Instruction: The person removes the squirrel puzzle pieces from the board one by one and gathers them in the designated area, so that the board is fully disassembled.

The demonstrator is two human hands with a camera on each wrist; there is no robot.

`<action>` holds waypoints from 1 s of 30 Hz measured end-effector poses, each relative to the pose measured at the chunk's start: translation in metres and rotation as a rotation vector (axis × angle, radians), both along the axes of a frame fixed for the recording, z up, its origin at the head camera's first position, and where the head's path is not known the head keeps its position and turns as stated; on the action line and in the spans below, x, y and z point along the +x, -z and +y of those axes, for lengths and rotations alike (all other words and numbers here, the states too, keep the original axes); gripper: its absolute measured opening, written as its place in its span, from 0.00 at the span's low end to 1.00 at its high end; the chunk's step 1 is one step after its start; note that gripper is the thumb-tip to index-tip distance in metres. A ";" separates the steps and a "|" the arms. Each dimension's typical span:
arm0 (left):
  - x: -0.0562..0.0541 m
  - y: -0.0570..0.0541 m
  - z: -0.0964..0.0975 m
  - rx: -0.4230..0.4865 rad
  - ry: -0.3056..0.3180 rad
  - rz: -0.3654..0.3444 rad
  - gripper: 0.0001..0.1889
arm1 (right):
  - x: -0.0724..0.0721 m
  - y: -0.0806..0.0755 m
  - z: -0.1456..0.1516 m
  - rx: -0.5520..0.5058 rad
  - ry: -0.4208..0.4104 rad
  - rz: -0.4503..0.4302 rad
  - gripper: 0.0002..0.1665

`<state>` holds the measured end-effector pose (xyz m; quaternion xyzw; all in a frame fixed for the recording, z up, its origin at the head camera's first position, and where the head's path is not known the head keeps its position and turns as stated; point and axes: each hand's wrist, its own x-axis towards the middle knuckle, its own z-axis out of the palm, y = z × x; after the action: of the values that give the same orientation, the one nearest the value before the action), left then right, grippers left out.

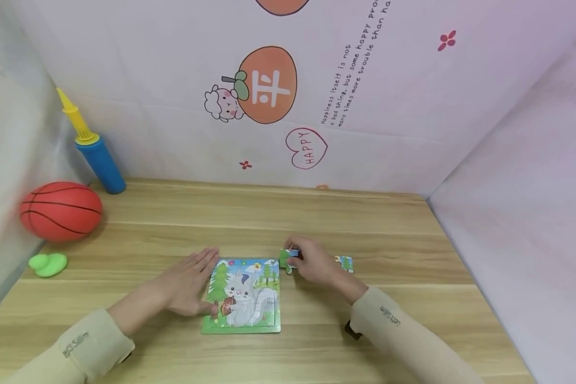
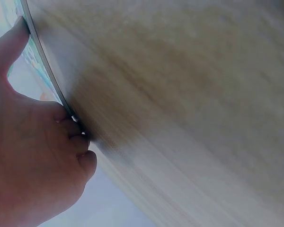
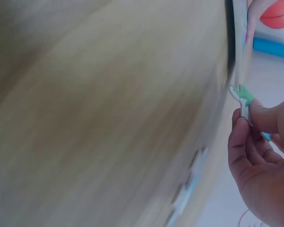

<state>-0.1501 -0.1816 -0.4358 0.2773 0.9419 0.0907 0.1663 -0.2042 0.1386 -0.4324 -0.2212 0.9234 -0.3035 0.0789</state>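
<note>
1. Puzzle piece (image 1: 283, 258) sits pinched between thumb and fingers of the right hand (image 1: 315, 262), just beside the puzzle board's (image 1: 240, 330) right edge
2. From those fingertips I see its green end point left toward the board, a rounded tab facing the person; my right-wrist view catches it nearly edge-on
3. Fingers cover much of it, so I cannot tell its long axis
4. Left hand (image 1: 187, 285) fingers extend along the board's left edge, thumb spread onto it; beside them the squirrel picture (image 1: 242, 308) has its head toward the far side
5. Beyond the right knuckles, more pieces (image 1: 346, 264) lie partly hidden, blurred in my right-wrist view
</note>
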 end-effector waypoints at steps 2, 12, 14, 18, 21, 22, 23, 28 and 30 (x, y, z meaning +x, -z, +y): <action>0.000 0.001 0.000 -0.003 -0.004 -0.006 0.64 | -0.001 0.003 0.005 0.012 -0.001 0.008 0.10; -0.001 0.001 -0.001 0.000 -0.010 -0.007 0.64 | -0.007 0.009 0.007 0.096 -0.008 0.052 0.11; -0.001 0.001 -0.001 0.000 -0.009 -0.007 0.63 | -0.009 0.009 0.007 0.115 -0.019 0.064 0.11; -0.001 0.001 -0.001 0.004 -0.009 -0.010 0.63 | -0.012 0.010 0.005 0.158 -0.031 0.078 0.11; -0.001 0.002 -0.001 0.006 -0.011 -0.008 0.63 | -0.014 0.011 0.004 0.177 -0.035 0.082 0.10; -0.001 0.002 -0.001 0.007 -0.012 -0.007 0.63 | -0.014 0.011 0.004 0.178 -0.036 0.083 0.10; -0.001 0.002 -0.001 0.008 -0.013 -0.005 0.63 | -0.014 0.011 0.003 0.180 -0.038 0.084 0.10; -0.001 0.002 -0.002 0.009 -0.015 0.002 0.63 | -0.015 0.011 0.002 0.199 -0.047 0.079 0.09; -0.002 0.002 -0.002 0.008 -0.012 0.006 0.63 | -0.015 0.012 0.002 0.218 -0.052 0.077 0.10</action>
<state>-0.1518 -0.1833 -0.4378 0.2723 0.9438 0.0946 0.1619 -0.2195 0.1404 -0.4442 -0.2466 0.9472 -0.1905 0.0750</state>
